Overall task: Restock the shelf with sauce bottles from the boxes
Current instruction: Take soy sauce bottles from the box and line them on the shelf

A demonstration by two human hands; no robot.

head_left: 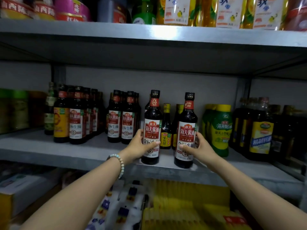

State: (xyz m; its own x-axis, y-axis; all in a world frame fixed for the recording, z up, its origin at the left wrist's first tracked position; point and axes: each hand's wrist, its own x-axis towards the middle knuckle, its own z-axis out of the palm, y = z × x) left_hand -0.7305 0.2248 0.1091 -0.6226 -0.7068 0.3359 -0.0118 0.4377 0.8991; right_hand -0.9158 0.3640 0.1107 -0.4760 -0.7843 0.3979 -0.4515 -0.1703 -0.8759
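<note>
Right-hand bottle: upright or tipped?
Upright. The bottle stands cap up, base on the shelf, with the right hand gripping its label.

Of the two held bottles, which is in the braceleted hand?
The left bottle, gripped by the left hand, beside the red-label row. The right hand holds the other bottle, nearer the yellow-capped bottles.

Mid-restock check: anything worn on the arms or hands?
No sleeves or gloves are in view. Near the left hand, the wrist carries a bracelet of round beads, pale turquoise and beige. The right hand and its wrist wear nothing visible, with no watch or rings showing.
</note>
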